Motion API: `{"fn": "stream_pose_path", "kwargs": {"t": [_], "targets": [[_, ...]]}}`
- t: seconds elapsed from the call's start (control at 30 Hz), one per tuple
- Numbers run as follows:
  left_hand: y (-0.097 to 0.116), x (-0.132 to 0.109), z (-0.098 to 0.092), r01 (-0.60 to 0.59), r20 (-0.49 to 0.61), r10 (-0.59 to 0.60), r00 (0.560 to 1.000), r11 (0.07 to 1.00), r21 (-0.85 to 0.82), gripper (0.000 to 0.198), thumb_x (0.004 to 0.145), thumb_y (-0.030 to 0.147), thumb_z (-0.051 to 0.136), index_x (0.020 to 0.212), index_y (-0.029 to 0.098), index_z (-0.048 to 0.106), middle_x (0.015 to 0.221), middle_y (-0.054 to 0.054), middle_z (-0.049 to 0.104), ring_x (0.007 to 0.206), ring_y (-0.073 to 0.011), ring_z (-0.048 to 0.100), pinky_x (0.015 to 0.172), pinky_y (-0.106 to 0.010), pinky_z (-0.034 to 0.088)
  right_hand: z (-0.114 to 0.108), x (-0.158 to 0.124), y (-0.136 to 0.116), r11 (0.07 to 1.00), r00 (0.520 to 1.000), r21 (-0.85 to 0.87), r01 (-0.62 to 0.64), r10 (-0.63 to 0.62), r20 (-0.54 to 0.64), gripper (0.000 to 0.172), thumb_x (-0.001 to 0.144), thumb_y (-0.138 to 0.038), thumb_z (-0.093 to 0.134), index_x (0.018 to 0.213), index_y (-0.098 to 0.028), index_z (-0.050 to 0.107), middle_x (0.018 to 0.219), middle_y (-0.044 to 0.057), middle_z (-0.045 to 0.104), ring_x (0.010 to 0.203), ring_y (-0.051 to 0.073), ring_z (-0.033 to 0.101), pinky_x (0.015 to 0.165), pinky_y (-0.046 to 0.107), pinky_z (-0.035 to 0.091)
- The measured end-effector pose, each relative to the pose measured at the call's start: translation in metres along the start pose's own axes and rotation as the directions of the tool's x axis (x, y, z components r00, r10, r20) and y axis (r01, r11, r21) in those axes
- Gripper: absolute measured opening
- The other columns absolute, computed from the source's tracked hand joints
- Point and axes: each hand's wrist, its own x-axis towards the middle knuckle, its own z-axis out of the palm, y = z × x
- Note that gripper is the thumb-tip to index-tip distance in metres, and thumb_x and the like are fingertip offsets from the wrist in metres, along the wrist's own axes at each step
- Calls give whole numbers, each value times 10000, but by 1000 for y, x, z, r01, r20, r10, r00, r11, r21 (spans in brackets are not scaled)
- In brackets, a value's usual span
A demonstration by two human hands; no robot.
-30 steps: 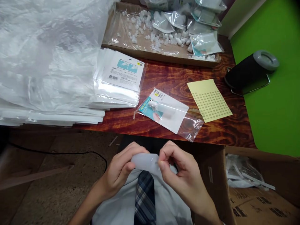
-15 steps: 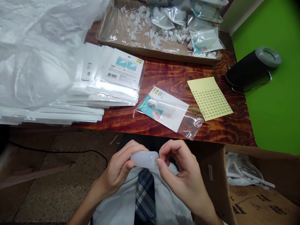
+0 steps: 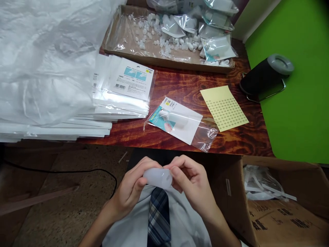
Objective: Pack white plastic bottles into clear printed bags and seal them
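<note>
Low in the view, over my lap and below the table edge, both hands meet on a small translucent white bottle point(image 3: 158, 177). My left hand point(image 3: 132, 187) wraps its fingers round the bottle's body. My right hand point(image 3: 191, 181) pinches the bottle's right end with fingers curled. On the wooden table point(image 3: 180, 82) just beyond lies a clear packet point(image 3: 180, 121) with a printed card and a bottle inside.
A stack of printed clear bags point(image 3: 120, 89) lies at left under loose plastic sheeting point(image 3: 46, 58). A cardboard tray point(image 3: 164, 61) of small white parts stands at the back. A yellow sticker sheet point(image 3: 223, 108), a black cylinder point(image 3: 264, 73) and an open carton point(image 3: 277, 206) are at right.
My right hand's fingers have closed in onto the bottle's end, and the camera view has shifted slightly. The left hand keeps its grip.
</note>
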Motion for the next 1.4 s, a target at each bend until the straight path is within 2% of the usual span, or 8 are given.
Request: {"fn": "stream_pose_path", "kwargs": {"t": [0.3,0.43,0.6,0.73,0.8,0.97,1.2,1.4], "targets": [[14,2,10,27,126,-32,992,999,42,465,968,529,318,1055,193,627,899,-67,606,797,-195,552,732,-265,431,-7,-20,14,993,991,63,99,-93,-95,308,881,-448,618,759,-167,595,594,-46,504,355,30,398,361,171,257],[35,11,21,39,297,-73,952,992,118,422,986,486,302,1076,209,608,933,-65,613,860,-201,561,796,-271,428,-20,-43,23,974,946,-24,227,-226,-234,379,837,-550,627,937,-185,646,707,-3,585,482,75,507,451,192,397],[50,46,42,-215,322,97,942,910,354,379,942,492,452,1176,220,571,1023,-71,647,938,-207,585,820,-284,456,-47,-66,24,908,804,-323,267,-395,-445,317,774,-367,739,1027,-198,651,837,55,679,640,139,622,509,200,484],[32,82,58,-415,204,413,888,526,742,703,826,505,645,1369,108,440,1372,-191,531,1275,-340,444,1086,-493,274,-75,-65,14,916,497,-260,306,-386,-777,291,800,-361,720,1016,-202,606,656,-16,649,428,66,495,420,163,409],[20,94,62,-423,250,431,867,373,825,599,868,343,645,1376,98,442,1432,-184,491,1326,-337,416,1125,-534,188,-86,-61,13,908,432,-266,324,-392,-812,341,777,-373,738,1033,-189,607,680,-2,662,435,70,506,432,174,433],[2,98,68,-478,247,538,806,346,807,321,902,103,564,1223,106,573,1250,-127,660,1170,-254,587,1063,-469,304,-91,-48,21,920,439,-335,202,-391,-809,411,741,-402,748,1063,-176,628,916,73,679,685,149,638,551,219,523],[5,96,73,-447,31,623,781,523,726,171,815,27,660,929,156,657,919,-43,737,882,-195,661,859,-389,420,-81,-35,29,892,492,-426,154,-443,-749,348,780,-391,699,1041,-167,647,980,96,689,821,181,657,597,220,520],[8,93,74,-415,-244,549,799,798,437,227,824,-38,574,953,146,610,1044,-95,704,1064,-220,633,942,-411,490,-61,-26,44,858,586,-457,234,-499,-638,303,806,-293,697,1083,-199,621,985,77,706,782,153,664,627,211,541]]}}
